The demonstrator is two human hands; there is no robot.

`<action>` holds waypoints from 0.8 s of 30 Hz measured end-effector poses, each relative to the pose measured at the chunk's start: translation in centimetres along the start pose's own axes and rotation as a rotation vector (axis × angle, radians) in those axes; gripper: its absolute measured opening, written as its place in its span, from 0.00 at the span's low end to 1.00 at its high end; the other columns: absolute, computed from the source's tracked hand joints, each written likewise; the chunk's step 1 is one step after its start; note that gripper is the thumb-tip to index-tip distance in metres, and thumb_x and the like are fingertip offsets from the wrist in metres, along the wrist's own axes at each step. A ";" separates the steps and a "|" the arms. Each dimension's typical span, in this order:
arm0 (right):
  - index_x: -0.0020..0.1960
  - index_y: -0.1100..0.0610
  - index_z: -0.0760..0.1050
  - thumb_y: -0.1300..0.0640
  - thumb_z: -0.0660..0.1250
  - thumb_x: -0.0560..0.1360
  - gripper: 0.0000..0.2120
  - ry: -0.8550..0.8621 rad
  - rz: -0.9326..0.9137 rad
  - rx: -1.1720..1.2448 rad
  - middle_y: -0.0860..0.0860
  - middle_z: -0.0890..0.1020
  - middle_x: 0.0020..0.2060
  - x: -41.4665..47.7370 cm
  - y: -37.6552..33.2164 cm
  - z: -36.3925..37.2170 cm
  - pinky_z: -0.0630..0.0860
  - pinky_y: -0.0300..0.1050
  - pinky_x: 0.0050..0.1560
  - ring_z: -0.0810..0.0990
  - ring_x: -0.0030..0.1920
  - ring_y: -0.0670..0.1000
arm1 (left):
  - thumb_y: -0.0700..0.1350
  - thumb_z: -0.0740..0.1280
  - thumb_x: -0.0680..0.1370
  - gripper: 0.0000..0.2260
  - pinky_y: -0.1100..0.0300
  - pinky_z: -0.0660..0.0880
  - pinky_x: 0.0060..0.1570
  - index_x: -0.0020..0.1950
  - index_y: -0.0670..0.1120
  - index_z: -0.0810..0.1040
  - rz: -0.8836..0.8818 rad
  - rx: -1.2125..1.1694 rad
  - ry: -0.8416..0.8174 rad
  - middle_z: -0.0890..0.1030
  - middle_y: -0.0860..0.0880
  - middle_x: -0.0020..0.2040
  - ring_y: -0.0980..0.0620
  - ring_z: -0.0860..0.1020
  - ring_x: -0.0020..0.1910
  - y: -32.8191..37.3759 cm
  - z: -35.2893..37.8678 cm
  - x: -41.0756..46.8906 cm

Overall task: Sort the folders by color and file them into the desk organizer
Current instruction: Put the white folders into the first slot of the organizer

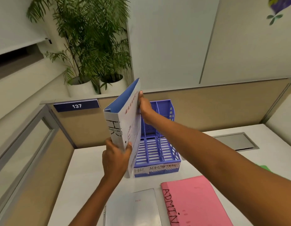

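Observation:
A white folder with a blue inside and "HR" on its spine stands tilted at the left side of the blue desk organizer. My left hand grips its lower spine. My right hand holds its upper right edge. The organizer has three slots labelled HR, ADMIN and FINANCE, and the visible slots hold nothing. A pink folder marked "ADMIN" lies flat at the front right. Another white folder lies flat beside it, at the front centre.
The white desk is bounded by beige partition walls with a "137" sign. A grey cable hatch sits at the right. A green item peeks out behind my right arm. Potted plants stand beyond the partition.

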State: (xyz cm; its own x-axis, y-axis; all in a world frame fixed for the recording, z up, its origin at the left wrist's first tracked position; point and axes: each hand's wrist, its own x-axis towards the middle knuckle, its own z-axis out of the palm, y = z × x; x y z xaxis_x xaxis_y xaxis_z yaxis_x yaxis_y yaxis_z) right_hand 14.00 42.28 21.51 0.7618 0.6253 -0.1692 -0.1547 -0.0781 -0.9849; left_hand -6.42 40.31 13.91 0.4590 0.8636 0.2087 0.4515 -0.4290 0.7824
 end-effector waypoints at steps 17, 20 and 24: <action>0.62 0.59 0.71 0.41 0.51 0.81 0.24 -0.060 -0.286 -0.189 0.58 0.78 0.59 5.0 1.4 -0.4 0.72 0.63 0.65 0.76 0.61 0.59 | 0.68 0.56 0.70 0.31 0.64 0.75 0.29 0.61 0.46 0.62 -0.067 0.105 -0.134 0.81 0.45 0.51 0.55 0.76 0.30 -2.3 4.7 2.6; 0.61 0.57 0.71 0.44 0.55 0.81 0.19 -0.060 -0.326 -0.153 0.55 0.78 0.55 5.6 1.5 -0.5 0.72 0.64 0.65 0.76 0.61 0.59 | 0.66 0.58 0.71 0.33 0.60 0.77 0.34 0.65 0.43 0.63 -0.069 0.084 -0.127 0.80 0.44 0.56 0.52 0.77 0.36 -2.2 5.0 3.4; 0.65 0.59 0.70 0.46 0.56 0.81 0.20 -0.074 -0.326 -0.164 0.53 0.77 0.56 6.4 2.2 -0.8 0.72 0.62 0.66 0.76 0.62 0.57 | 0.66 0.58 0.71 0.32 0.55 0.81 0.37 0.65 0.44 0.62 -0.056 0.090 -0.110 0.80 0.44 0.55 0.53 0.77 0.37 -2.0 5.2 3.8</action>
State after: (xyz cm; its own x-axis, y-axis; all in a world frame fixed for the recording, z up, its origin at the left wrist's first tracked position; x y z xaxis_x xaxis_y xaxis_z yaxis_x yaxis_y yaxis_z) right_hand 19.04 45.52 18.19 0.7057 0.6921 0.1517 0.1964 0.0147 -0.9804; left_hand -1.60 43.09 10.05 0.5097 0.8549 0.0971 0.5434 -0.4074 0.7340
